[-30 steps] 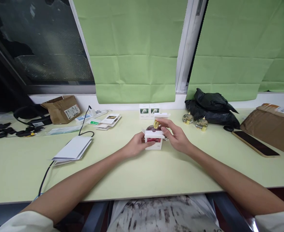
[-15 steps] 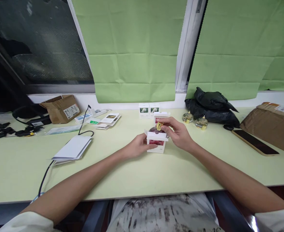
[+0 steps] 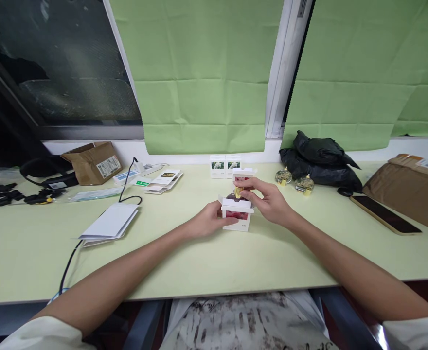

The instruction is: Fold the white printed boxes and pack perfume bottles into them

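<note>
The left hand is gripping the side of a small white box that is standing on the table, apparently bracing it so that it is not sliding or tipping. The right hand is closing its fingertips on the gold cap of a bottle, which is sitting partly inside the box with its dark rounded shoulder and cap showing above the rim (how deep it is seated cannot be told). The box flaps are standing open, and the front is showing red. Just behind, another open box of the same kind is standing; its contents are not visible. Two closed boxes are resting side by side against the sill. Two round bottles with gold caps are standing unboxed near a black bag on the right. A phone is lying flat further right, well apart from both hands.
</note>
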The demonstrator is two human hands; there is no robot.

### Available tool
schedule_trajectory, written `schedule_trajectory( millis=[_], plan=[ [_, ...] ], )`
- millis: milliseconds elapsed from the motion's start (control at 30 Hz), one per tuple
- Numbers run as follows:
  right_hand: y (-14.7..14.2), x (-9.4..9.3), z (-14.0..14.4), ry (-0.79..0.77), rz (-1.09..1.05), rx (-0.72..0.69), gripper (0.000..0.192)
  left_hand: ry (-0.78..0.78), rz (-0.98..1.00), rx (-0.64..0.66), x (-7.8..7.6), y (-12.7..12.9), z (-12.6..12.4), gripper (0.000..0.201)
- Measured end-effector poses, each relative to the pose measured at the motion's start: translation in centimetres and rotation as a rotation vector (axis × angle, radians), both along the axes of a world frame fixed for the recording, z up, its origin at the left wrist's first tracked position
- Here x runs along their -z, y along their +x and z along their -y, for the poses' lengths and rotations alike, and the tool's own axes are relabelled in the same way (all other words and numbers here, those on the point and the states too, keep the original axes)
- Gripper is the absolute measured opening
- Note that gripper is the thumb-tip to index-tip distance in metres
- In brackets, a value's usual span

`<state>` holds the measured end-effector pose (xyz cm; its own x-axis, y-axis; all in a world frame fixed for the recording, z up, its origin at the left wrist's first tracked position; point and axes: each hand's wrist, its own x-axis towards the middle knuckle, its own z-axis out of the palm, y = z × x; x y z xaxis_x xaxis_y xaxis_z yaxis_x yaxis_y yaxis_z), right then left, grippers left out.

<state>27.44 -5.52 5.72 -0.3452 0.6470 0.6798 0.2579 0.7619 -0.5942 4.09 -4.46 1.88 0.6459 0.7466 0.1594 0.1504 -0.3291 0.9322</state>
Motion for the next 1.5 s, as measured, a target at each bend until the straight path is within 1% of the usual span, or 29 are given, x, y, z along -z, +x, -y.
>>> schedule_trajectory(
  millis=[267, 467, 567, 733, 933, 1033, 1133, 1367, 1500],
  plan=[
    [0.05, -0.15, 0.09, -0.063, 0.012, -0.037, 0.028, -0.006, 0.008, -0.01, 0.12, -0.05, -0.01, 0.042],
    [0.41, -0.34, 0.4, -0.081, 0.02, -0.062, 0.029, -0.019, 0.013, -0.008, -0.02, -0.05, 0.1, 0.042],
    [0.71, -0.35, 0.46, -0.068, 0.038, -0.085, 0.032, -0.015, 0.023, -0.004, -0.15, 0.0, 0.22, 0.042],
    [0.86, -0.1, 0.43, -0.041, 0.08, -0.099, 0.037, 0.002, 0.044, -0.035, -0.12, 0.08, 0.29, 0.044],
    [0.91, 0.21, 0.26, 0.002, 0.102, -0.077, 0.036, -0.024, 0.04, -0.022, 0.24, 0.0, 0.01, 0.046],
    [0.93, 0.27, 0.24, -0.003, 0.108, -0.071, 0.037, -0.018, 0.03, -0.036, 0.21, 0.01, 0.05, 0.048],
    [0.88, 0.28, 0.3, -0.015, 0.112, -0.086, 0.037, -0.004, 0.039, -0.059, 0.07, 0.07, 0.2, 0.048],
    [0.81, 0.11, 0.41, 0.02, 0.128, -0.121, 0.037, -0.003, 0.044, -0.07, 0.04, 0.09, 0.19, 0.048],
    [0.84, 0.02, 0.43, 0.043, 0.154, -0.132, 0.033, 0.021, 0.022, -0.062, -0.03, 0.02, 0.1, 0.046]
  ],
)
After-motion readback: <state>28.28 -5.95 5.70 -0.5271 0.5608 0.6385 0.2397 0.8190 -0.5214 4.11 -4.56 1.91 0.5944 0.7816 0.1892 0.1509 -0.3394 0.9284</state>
